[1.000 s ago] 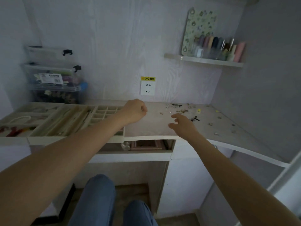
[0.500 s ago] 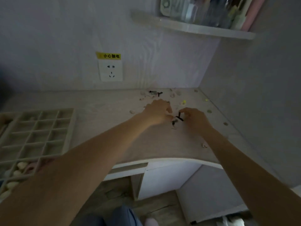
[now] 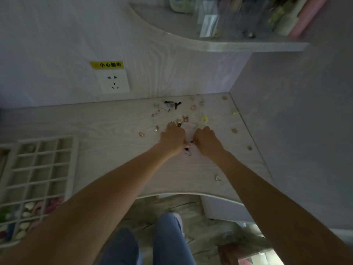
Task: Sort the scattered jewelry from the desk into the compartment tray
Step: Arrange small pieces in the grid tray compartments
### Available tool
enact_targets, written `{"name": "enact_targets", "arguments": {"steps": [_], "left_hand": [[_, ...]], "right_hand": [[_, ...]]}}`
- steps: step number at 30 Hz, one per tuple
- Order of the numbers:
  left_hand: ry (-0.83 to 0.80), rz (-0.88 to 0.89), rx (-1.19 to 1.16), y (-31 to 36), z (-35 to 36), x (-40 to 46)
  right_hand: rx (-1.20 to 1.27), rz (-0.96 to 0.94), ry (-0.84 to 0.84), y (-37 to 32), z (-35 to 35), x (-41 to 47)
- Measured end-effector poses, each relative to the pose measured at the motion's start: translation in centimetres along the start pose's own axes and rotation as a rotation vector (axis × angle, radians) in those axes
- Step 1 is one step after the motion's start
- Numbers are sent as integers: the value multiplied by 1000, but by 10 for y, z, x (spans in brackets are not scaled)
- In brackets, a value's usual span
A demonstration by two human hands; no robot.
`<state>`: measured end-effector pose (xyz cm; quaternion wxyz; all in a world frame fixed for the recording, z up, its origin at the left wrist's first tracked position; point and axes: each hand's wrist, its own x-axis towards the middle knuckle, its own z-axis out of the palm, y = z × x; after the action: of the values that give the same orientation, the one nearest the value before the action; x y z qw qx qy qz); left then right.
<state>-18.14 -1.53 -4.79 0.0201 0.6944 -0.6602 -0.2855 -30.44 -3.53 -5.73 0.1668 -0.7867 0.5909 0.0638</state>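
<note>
Jewelry [image 3: 184, 119] scattered across the pale wood-grain surface [image 3: 107, 121], mostly toward the far right corner: small rings and earrings, a yellow bead-like piece [image 3: 205, 118], a black clip-shaped item [image 3: 177, 105] near the back wall. More single pieces lying apart along the right edge, one [image 3: 217, 178] near the front rim.

Left hand [image 3: 172, 137] and right hand [image 3: 205, 140] down together in the middle of the scatter, knuckles up, nearly touching. Between them, a small dark piece [image 3: 188, 148] with a thin wire loop, right at the meeting point of both hands. Fingers curled inward on both sides and seemingly pinching at that piece, though too blurred and small to tell which hand actually has it. Left fingertips reaching into the cluster of rings just beyond.

Compartment tray [image 3: 73, 159] off to the left on the same surface, well apart from the hands. Grid of small square cells, the upper ones dim, the lower cells holding pale shell-like and pink items [image 3: 51, 204].

White wall socket [image 3: 114, 82] with a yellow label [image 3: 107, 65] above it on the back wall. Curved shelf [image 3: 191, 43] up top, carrying bottles and tubes, blurred. Blue-jeaned knees [image 3: 168, 240] below the front edge.
</note>
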Motion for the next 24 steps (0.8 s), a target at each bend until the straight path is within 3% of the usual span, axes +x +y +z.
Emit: {"name": "enact_targets", "arguments": {"steps": [4,9,15,24], "left_hand": [[1,18,-275,-2,-16,-13],[125,-35,-618,-13,-48,-33],[88,-106,-1170,-37,-92,-74],[394,-207,-1003,-105,-128,-148]], "right_hand": [[106,-60,-51,-1,-18,-1],[614,-114,-76,-12,-48,-9],[1064,-132,-102,-48,-91,-18],[1086,-270,-310,-140,-100,-28]]}}
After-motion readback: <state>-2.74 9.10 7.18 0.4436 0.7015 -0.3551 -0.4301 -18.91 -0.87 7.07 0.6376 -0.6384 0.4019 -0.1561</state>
